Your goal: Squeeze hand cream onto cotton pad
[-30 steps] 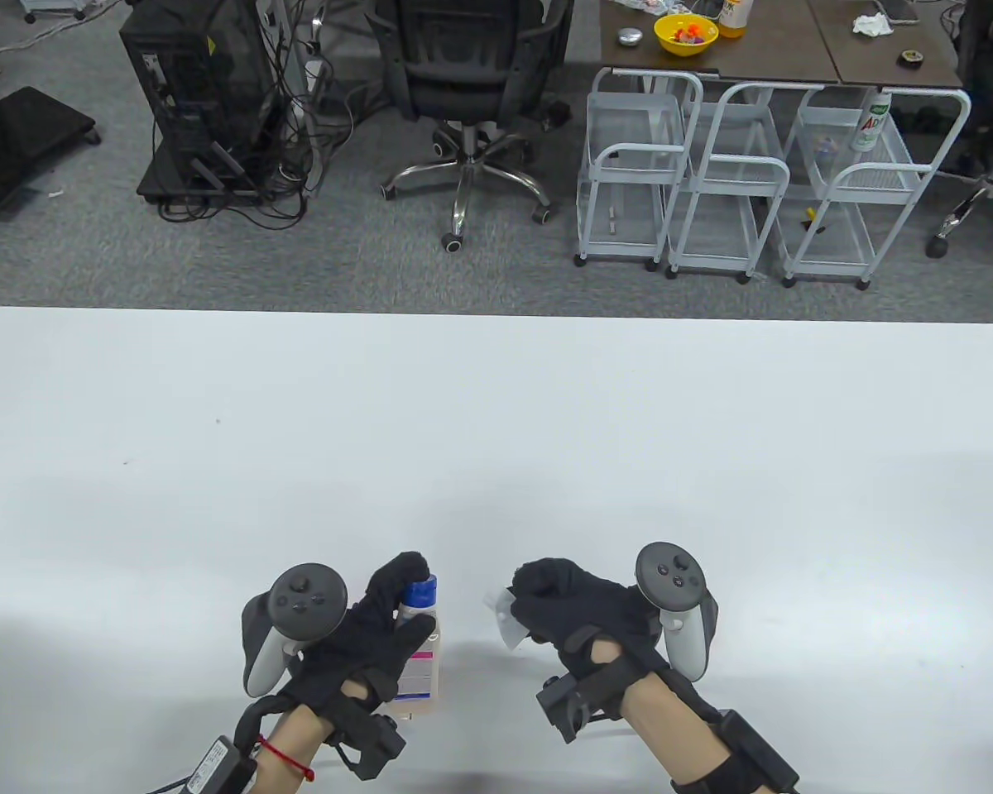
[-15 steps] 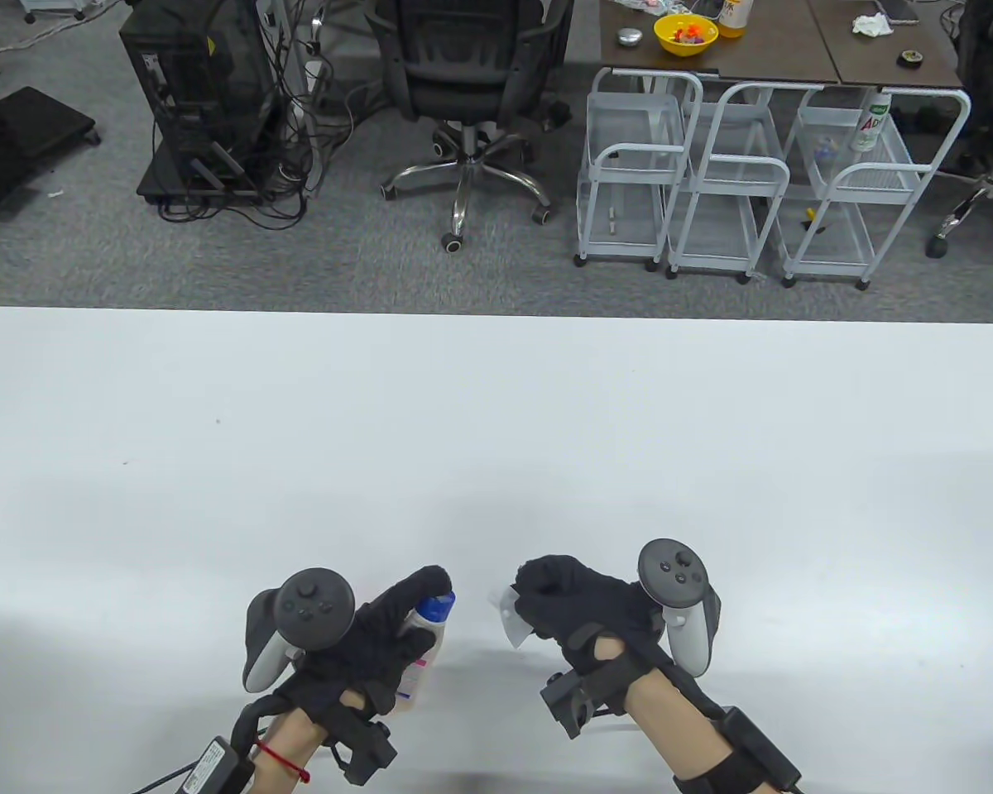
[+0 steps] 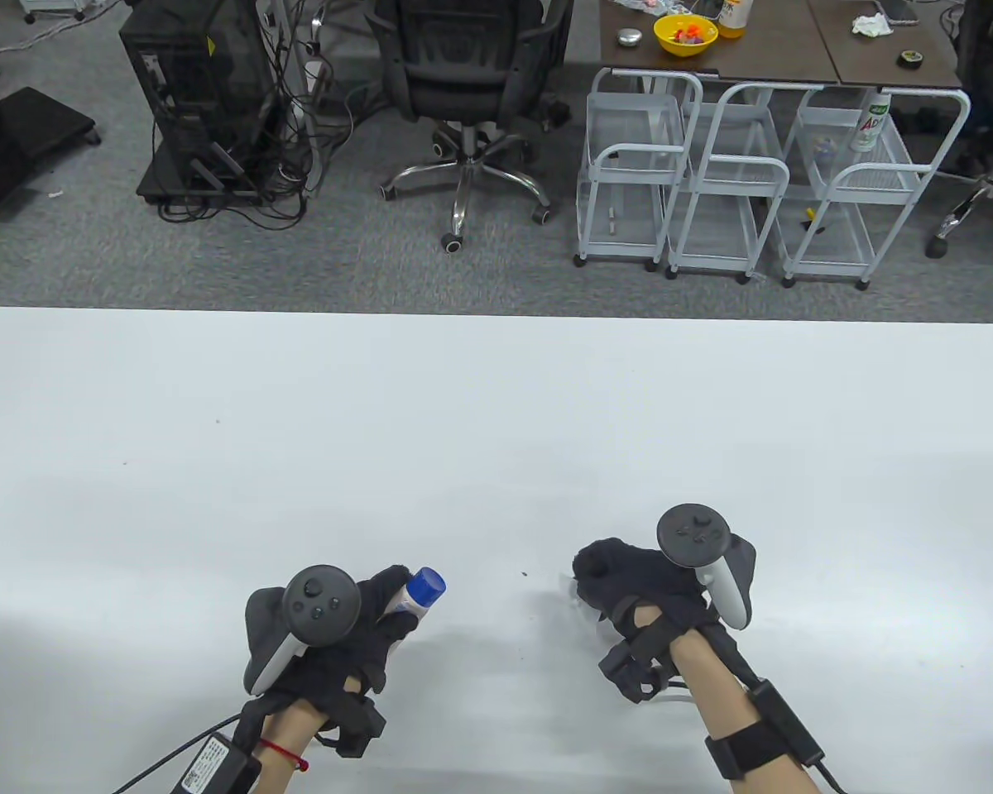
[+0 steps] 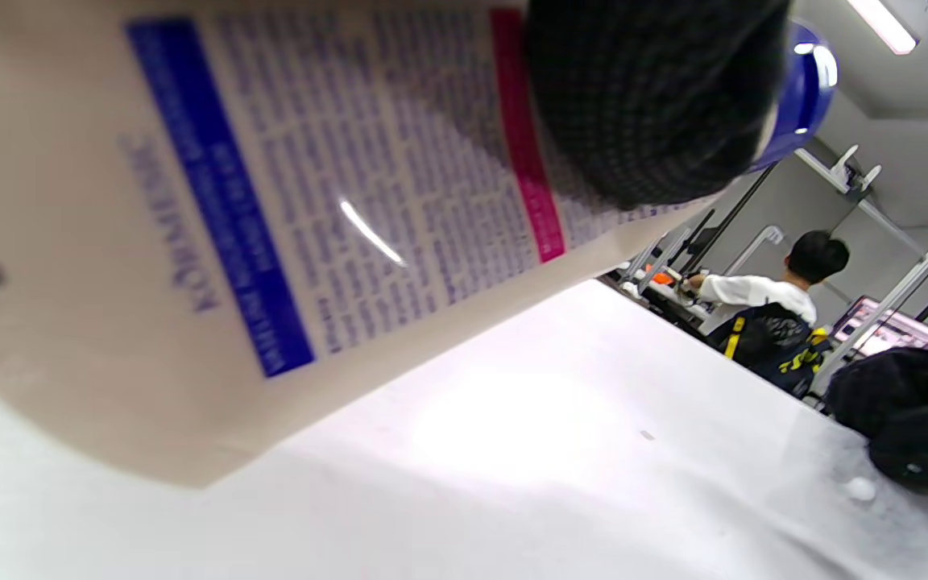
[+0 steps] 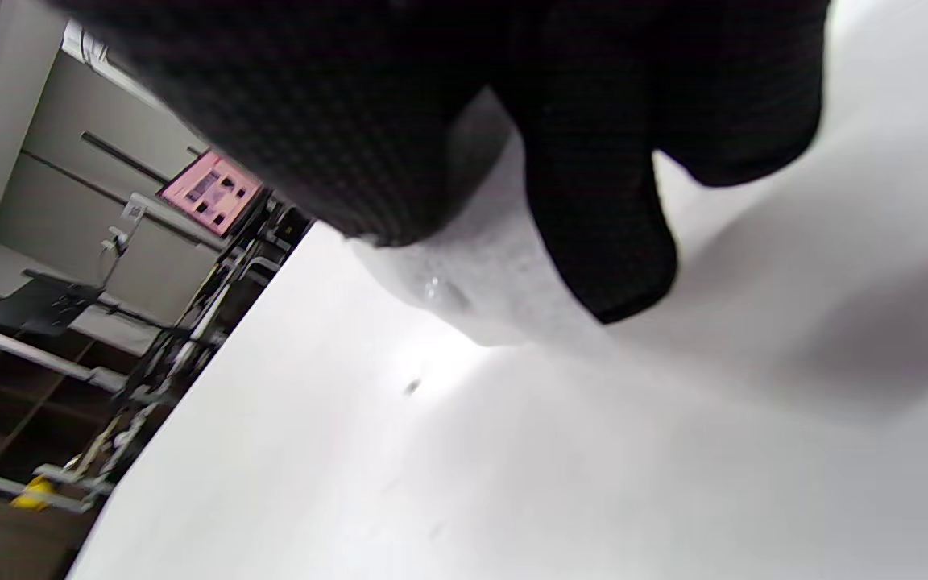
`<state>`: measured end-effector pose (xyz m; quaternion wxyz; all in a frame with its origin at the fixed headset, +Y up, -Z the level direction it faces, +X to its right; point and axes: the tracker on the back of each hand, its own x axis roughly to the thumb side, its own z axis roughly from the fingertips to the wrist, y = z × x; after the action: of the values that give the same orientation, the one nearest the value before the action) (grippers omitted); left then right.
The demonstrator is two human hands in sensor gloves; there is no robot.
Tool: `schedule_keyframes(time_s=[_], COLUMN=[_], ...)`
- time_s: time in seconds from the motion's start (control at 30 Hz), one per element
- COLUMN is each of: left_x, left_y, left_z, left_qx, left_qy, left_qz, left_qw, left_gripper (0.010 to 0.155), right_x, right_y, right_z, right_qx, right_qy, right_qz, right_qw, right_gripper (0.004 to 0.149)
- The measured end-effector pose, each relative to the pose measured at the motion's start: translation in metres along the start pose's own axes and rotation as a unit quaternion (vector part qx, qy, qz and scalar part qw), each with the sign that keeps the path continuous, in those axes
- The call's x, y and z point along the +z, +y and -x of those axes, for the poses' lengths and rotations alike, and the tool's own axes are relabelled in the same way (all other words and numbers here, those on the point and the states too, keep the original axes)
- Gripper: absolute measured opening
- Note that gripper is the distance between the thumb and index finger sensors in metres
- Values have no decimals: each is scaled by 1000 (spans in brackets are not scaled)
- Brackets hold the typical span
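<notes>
Since a second ago your right hand (image 3: 629, 583) has carried the cotton pad (image 5: 496, 274) right, down onto the table (image 3: 496, 430), fingers pinching it. Your left hand (image 3: 356, 628) grips the hand cream tube (image 4: 271, 209), its blue cap (image 3: 425, 585) pointing up-right.

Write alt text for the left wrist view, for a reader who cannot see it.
A cream-coloured hand cream tube with blue and pink label bands fills the upper left, held tilted above a white table, a gloved fingertip of the left hand covering it near its blue cap. At the lower right edge, the right hand rests by a white cotton pad.
</notes>
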<state>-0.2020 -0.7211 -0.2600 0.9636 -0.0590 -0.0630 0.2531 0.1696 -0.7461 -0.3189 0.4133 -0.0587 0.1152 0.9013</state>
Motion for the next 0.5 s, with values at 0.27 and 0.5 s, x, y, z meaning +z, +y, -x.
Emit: schedule_keyframes(time_s=[0.27,0.5], left_x=[0,-1], left_y=[-3,-7], left_z=[-2,-3], left_qx=[-34,-45], left_qy=[7,5], left_qz=[-7,0], left_qw=[999,999], left_gripper=[58,59], right_x=[-5,-10], right_y=[-11,-18], right_z=[11,21], right_qx=[81,88], right_qy=[39,52], right_qz=[82,131], right_qw=[992,986], right_gripper=[37,36])
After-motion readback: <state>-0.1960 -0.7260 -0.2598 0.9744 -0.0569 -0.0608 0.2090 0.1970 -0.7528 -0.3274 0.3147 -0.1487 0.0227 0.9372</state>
